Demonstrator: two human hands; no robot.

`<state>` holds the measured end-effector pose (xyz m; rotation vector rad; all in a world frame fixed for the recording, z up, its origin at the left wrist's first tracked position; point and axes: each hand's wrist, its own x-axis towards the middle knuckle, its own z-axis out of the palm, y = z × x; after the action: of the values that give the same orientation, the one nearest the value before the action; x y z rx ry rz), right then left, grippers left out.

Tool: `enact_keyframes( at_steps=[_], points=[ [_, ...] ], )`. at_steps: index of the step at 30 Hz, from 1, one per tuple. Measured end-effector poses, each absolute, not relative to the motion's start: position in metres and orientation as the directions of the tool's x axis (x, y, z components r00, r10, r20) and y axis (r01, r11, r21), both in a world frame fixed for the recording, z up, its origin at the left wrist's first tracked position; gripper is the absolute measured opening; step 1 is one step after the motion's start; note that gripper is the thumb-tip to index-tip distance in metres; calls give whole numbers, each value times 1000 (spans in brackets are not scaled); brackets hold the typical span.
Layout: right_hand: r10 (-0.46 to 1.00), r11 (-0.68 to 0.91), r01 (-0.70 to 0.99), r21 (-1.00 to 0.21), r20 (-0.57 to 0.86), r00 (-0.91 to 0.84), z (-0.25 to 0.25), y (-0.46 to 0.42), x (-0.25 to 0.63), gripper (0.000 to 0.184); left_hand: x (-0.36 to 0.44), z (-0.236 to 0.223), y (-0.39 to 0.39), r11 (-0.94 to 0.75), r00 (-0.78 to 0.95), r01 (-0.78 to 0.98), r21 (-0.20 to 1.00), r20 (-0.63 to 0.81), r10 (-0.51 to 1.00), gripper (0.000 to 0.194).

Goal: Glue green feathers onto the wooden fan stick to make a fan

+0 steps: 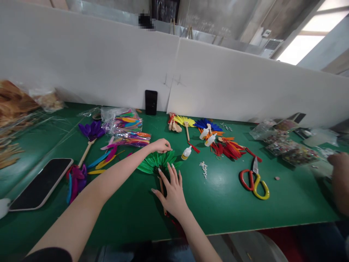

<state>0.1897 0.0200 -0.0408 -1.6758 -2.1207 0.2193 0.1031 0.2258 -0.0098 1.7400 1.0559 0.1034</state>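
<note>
A fan of green feathers (148, 163) with a thin wooden handle (161, 187) lies on the table in front of me. Across its lower middle and handle rests my right hand (174, 191), fingers spread and flat. Over the fan's far edge, my left hand (163, 145) is closed in a pinch; whatever is between the fingertips is too small to make out. A small white glue bottle (187, 153) stands just right of the fan. Further right lies a little heap of small white pieces (203, 169).
Scissors (254, 180) with red and yellow handles lie to the right, near another person's hand (339, 163). Bagged feathers (128, 123), a purple feather fan (92, 131) and a large phone (42, 185) are on the left. Yellow (184, 121) and blue (208, 124) fans lie behind.
</note>
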Motion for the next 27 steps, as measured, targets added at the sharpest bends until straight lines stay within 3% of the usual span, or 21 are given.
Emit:
enact_keyframes(
  at_steps=[10, 21, 27],
  points=[
    [958, 258, 884, -390, 225, -180, -42, 19, 189, 60, 105, -10, 226, -105, 584, 615, 781, -363, 726, 24],
    [945, 282, 876, -391, 269, -184, -45, 19, 190, 63, 67, 18, 184, -276, 440, 564, 778, -1, 898, 30],
    [942, 295, 874, -387, 272, -198, -48, 19, 191, 62, 28, 24, 104, -218, 521, 527, 822, -110, 847, 35]
  ],
)
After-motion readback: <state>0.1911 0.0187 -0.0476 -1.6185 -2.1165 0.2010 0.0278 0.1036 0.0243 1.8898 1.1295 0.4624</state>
